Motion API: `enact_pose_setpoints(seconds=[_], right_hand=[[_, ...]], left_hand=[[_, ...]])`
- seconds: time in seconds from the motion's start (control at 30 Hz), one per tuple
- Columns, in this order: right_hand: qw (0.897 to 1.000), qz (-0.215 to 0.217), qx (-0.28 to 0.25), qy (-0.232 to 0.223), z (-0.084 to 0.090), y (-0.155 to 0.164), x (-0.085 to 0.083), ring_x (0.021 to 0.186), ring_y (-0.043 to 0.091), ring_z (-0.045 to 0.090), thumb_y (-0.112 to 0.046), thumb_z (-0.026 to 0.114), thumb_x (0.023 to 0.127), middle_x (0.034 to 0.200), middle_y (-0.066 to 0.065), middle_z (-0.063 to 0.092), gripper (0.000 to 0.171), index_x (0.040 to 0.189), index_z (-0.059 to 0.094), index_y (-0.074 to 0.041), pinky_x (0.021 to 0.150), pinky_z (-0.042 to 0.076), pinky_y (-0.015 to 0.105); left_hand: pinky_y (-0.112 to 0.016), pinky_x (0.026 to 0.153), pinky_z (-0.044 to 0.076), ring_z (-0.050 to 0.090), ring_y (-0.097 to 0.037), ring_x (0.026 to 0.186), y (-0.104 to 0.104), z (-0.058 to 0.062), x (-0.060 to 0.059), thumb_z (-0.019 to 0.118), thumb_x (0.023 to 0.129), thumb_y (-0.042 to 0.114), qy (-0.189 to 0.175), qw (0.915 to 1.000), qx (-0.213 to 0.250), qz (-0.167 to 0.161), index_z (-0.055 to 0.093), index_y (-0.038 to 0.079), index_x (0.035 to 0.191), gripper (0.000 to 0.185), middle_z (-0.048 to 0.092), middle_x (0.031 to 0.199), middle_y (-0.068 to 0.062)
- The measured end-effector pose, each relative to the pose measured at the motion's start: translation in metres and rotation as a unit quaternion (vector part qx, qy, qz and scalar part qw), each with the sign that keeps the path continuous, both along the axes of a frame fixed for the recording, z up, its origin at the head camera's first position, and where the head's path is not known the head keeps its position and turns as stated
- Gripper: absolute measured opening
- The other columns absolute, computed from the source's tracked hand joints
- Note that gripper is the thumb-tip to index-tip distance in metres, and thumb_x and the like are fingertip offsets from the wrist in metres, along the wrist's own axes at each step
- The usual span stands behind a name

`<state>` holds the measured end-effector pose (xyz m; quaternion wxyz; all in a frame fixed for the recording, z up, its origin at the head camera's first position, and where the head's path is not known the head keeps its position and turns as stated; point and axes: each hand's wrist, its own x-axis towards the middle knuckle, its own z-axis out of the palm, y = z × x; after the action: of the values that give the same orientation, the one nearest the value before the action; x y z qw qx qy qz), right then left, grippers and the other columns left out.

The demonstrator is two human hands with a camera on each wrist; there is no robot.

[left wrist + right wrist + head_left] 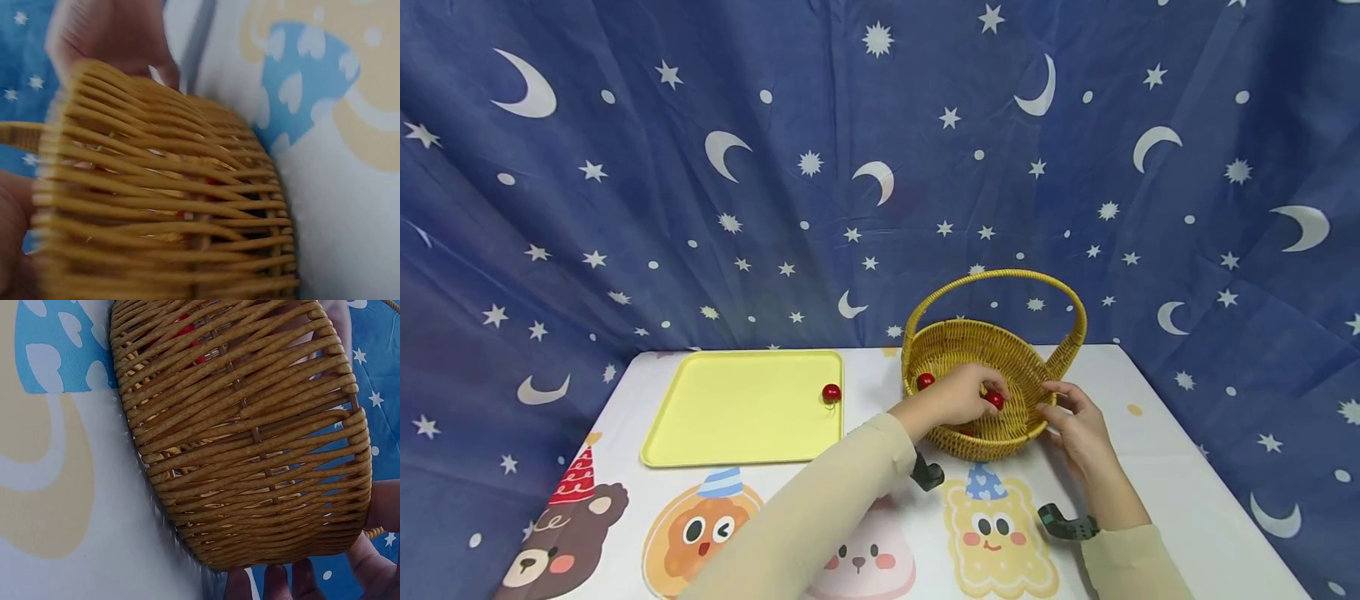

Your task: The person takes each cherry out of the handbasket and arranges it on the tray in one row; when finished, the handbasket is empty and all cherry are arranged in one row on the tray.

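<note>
Inside the basket [981,450], left hand [967,393] reaches in over the near left rim; thumb and fingertips pinch a red cherry [994,400] toward the basket's right side. Right hand [1075,425] grips the rim at the right, fingers against the outer wall. Second cherry [926,381] lies at the left inside the basket; a bit of red shows low by the near wall, mostly hidden under the left hand. Handle [1000,273] arches above both hands. Basket stands on the right half of the table [1157,475], toward the far edge. Left of it, well apart from the right hand: yellow tray [741,408], with one stemmed cherry [831,392] near its right edge. Cartoon prints on the near side of the cloth, among them a bear [567,533] at left. Blue curtain [820,100], moons and stars, behind.
</note>
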<state>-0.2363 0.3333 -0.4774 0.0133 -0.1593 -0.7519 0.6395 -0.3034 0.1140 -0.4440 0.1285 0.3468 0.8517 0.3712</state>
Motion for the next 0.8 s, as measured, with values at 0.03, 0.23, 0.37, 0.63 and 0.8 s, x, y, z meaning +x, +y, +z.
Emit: enact_pose_setpoints(seconds=[0.03, 0.23, 0.37, 0.63, 0.8], right_hand=[[1.000, 0.000, 0.000, 0.000, 0.000, 0.000, 0.000, 0.109, 0.008, 0.057, -0.005, 0.063, 0.102, 0.140, 0.011, 0.046, 0.046, 0.146, 0.051, -0.008, 0.083, 0.060, 0.025], [1.000, -0.002, -0.001, 0.005, 0.000, 0.000, -0.001, 0.108, 0.009, 0.057, -0.004, 0.062, 0.102, 0.136, 0.009, 0.046, 0.047, 0.147, 0.051, -0.007, 0.083, 0.060, 0.024], [1.000, 0.000, -0.002, 0.003, 0.000, -0.001, 0.000, 0.107, 0.008, 0.058, -0.004, 0.062, 0.102, 0.137, 0.009, 0.046, 0.047, 0.148, 0.051, -0.007, 0.084, 0.060, 0.024], [1.000, -0.006, 0.001, 0.010, 0.000, -0.002, -0.001, 0.108, 0.008, 0.057, -0.005, 0.062, 0.102, 0.136, 0.009, 0.047, 0.046, 0.147, 0.051, -0.007, 0.083, 0.060, 0.024], [1.000, -0.008, -0.008, 0.006, 0.000, -0.002, 0.000, 0.107, 0.008, 0.058, -0.004, 0.062, 0.102, 0.135, 0.008, 0.047, 0.046, 0.147, 0.051, -0.007, 0.084, 0.060, 0.024]], left_hand=[[-0.023, 0.097, 0.053, 0.068, -0.010, 0.116, -0.005, 0.003, 0.002, 0.080, 0.096, 0.008, 0.001, 1.0000, 0.001, 0.002, 0.080, 0.016, 0.118, 0.023, 0.078, 0.121, 0.002], [-0.024, 0.094, 0.053, 0.066, -0.012, 0.110, -0.050, 0.021, 0.023, 0.075, 0.102, 0.017, 0.030, 0.9993, 0.011, 0.017, 0.079, 0.022, 0.127, 0.025, 0.070, 0.123, 0.002], [-0.026, 0.087, 0.056, 0.066, -0.014, 0.099, -0.094, 0.028, 0.041, 0.079, 0.098, 0.012, 0.011, 0.9967, 0.058, 0.055, 0.075, 0.016, 0.125, 0.027, 0.069, 0.116, 0.001], [-0.032, 0.085, 0.061, 0.073, -0.018, 0.101, -0.189, 0.021, 0.045, 0.081, 0.093, 0.002, -0.003, 0.9826, 0.064, 0.174, 0.075, 0.016, 0.112, 0.024, 0.070, 0.113, -0.002], [-0.031, 0.076, 0.054, 0.066, -0.024, 0.101, -0.236, 0.002, 0.028, 0.077, 0.096, 0.004, 0.005, 0.9722, 0.013, 0.234, 0.078, 0.014, 0.122, 0.028, 0.068, 0.122, -0.009]])
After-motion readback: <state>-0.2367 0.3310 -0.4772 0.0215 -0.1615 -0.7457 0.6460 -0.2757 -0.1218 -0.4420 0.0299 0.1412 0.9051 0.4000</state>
